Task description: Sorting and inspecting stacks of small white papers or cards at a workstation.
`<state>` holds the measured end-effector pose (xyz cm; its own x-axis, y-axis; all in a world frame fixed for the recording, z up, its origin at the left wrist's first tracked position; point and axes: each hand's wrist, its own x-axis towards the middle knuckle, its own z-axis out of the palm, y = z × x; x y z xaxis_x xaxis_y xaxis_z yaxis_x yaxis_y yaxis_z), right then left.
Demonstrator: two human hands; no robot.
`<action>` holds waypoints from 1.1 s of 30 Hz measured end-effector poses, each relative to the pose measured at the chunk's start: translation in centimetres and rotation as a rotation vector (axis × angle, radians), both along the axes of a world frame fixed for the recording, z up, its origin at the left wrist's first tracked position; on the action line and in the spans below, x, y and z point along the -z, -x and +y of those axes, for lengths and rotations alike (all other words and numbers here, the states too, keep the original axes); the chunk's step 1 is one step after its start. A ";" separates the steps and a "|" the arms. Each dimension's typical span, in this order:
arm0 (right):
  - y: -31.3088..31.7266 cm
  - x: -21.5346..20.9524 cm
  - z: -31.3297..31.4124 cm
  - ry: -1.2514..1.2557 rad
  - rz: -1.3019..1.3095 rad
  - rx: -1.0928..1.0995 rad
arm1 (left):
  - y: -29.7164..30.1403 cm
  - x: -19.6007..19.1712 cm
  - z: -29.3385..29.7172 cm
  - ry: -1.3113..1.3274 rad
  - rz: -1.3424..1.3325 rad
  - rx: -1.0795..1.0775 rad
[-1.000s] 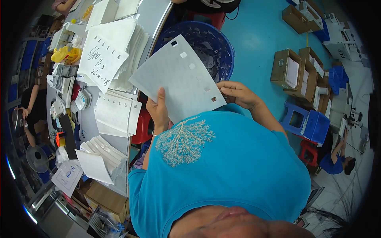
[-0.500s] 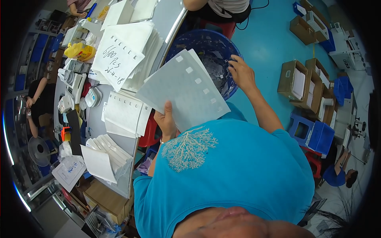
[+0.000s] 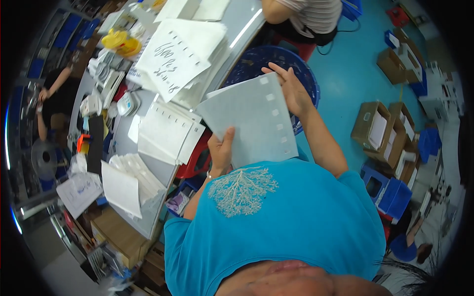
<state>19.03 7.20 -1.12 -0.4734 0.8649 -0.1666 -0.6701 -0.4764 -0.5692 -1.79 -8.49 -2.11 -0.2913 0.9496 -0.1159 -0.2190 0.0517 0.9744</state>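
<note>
My left hand [image 3: 221,150] grips a thin stack of greyish translucent sheets [image 3: 252,121] by its lower left edge, thumb on top. A row of small white squares runs down the sheets' right side. My right hand [image 3: 292,91] is at their upper right corner, fingers stretched out and partly behind the edge; whether it touches them I cannot tell. Beyond the sheets stands a round blue bin [image 3: 306,74] with scraps inside. On the table to the left lie a tall pile of white sheets [image 3: 173,61] with handwriting on top and a smaller stack of sheets [image 3: 165,133].
The grey table [image 3: 247,24] runs along my left, with a yellow bottle [image 3: 121,43] and bundled white sheets [image 3: 121,187] on it. A person [image 3: 316,17] sits beyond the bin. Cardboard boxes [image 3: 370,126] and a blue plastic crate [image 3: 395,197] stand on the right.
My right hand has come in from over the bin to the sheets' upper corner. The sheets have turned slightly more upright. The whole view has shifted, with the table further right.
</note>
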 end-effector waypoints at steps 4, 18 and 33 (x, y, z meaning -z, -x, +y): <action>2.7 -1.0 -1.4 -0.018 -0.163 -0.025 | 0.3 -0.4 -0.1 0.020 0.126 0.023; 2.2 -1.1 -2.3 -0.041 -0.155 -0.012 | 17.1 0.7 -0.9 0.084 0.619 -0.458; -1.6 -2.6 -2.8 -0.125 -0.354 0.037 | -0.1 -1.3 3.6 0.264 -0.069 0.437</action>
